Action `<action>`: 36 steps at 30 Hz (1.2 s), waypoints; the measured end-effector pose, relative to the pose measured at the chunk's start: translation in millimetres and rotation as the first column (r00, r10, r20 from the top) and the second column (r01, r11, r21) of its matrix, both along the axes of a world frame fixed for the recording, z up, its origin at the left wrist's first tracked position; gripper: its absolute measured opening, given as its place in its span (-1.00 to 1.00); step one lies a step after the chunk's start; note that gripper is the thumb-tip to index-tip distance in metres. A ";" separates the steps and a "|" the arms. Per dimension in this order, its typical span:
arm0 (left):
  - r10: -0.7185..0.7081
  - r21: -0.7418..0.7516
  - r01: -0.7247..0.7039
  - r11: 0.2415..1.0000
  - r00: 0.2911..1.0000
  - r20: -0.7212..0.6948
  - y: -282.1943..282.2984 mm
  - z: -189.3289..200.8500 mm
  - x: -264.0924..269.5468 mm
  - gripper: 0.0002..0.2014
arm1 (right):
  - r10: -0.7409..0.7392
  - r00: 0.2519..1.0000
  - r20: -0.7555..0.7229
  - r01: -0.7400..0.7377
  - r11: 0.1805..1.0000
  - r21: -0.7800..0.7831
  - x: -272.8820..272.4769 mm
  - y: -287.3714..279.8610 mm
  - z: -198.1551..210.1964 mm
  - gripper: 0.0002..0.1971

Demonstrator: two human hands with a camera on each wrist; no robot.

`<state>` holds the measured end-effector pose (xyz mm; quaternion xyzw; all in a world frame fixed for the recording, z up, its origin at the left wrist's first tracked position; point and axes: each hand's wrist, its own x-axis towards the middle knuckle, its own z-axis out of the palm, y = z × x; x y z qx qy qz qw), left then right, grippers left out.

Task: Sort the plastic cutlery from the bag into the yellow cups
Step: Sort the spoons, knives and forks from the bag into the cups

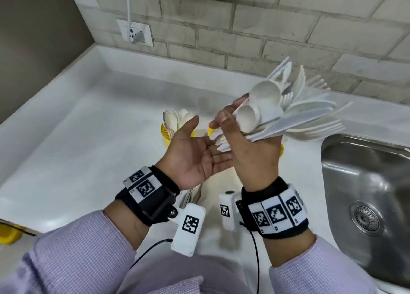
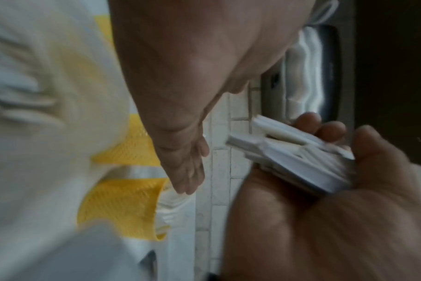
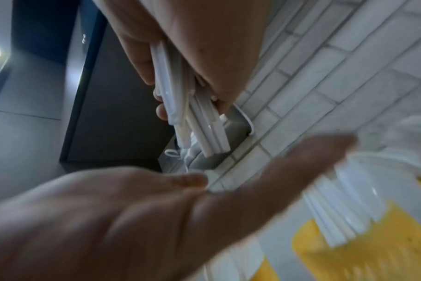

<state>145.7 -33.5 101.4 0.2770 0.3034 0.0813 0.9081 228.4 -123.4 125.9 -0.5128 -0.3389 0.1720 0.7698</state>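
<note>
A white countertop [image 1: 66,143] is filling the middle and left of the head frame, backed by a pale brick wall [image 1: 266,27] across the top; a steel sink [image 1: 366,182] is sitting at the right edge. At centre, the right hand [image 1: 250,151] is curling round a mixed bundle of white cutlery [image 1: 295,116], gripping it by the handles; the bundle's long axis is running from centre up towards the upper right, heads fanning out, handle ends [image 1: 218,138] jutting down-left. The left hand [image 1: 195,154] is lying spread, palm up, holding nothing, just left of those ends, so it is the nearer hand for pulling out one piece. Behind both hands, a yellow cup [image 1: 165,134] is holding spoons [image 1: 175,116] upright.
</note>
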 end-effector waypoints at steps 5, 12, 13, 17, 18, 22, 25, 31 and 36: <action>-0.004 -0.112 0.020 0.994 0.990 0.140 -1.5 -0.1 1.2 -0.40 | 0.055 0.994 -0.095 -0.070 0.984 -0.161 -12.1 3.1 -27.8 -0.79; 0.055 0.047 -0.060 0.997 0.992 0.113 -0.8 -8.5 -5.4 -0.20 | 0.002 0.998 -0.065 -0.019 0.966 -0.257 -11.8 2.7 -39.5 -0.84; 0.077 0.146 -0.096 0.985 0.989 0.126 -0.8 -9.1 -6.1 -0.11 | 0.008 0.999 -0.045 -0.019 0.967 -0.253 -11.0 1.9 -41.7 -0.88; 0.021 0.639 -0.152 0.754 0.978 0.207 -3.7 -7.5 -17.6 -0.15 | 0.069 0.998 0.009 -0.066 0.978 -0.198 -4.8 0.3 -48.9 -0.71; -0.047 0.760 -0.108 0.641 0.983 0.180 -5.8 -5.8 -21.2 -0.11 | 0.106 0.994 -0.005 -0.104 0.964 -0.246 -3.1 -0.8 -55.3 -0.73; -0.041 0.948 -0.022 0.319 0.998 0.037 -16.5 -2.3 -17.1 0.03 | 0.234 0.873 -0.428 -0.424 0.797 -0.430 -2.0 -7.3 -74.4 -0.72; 0.158 0.930 -0.178 0.321 0.978 0.133 -28.0 2.2 -7.8 -0.22 | 0.313 0.801 -0.511 -0.440 0.886 -0.146 -8.3 1.3 -65.7 -0.87; 0.263 0.909 -0.247 0.336 0.951 0.161 -29.3 5.0 -11.4 -0.69 | 0.420 0.691 -0.589 -0.384 0.903 0.193 -9.8 11.9 -52.5 -0.74; 0.220 0.914 -0.218 0.343 0.964 0.147 -28.5 12.8 -12.4 -0.70 | 0.451 0.797 -0.402 -0.550 0.817 -0.175 1.4 2.6 -53.8 -0.74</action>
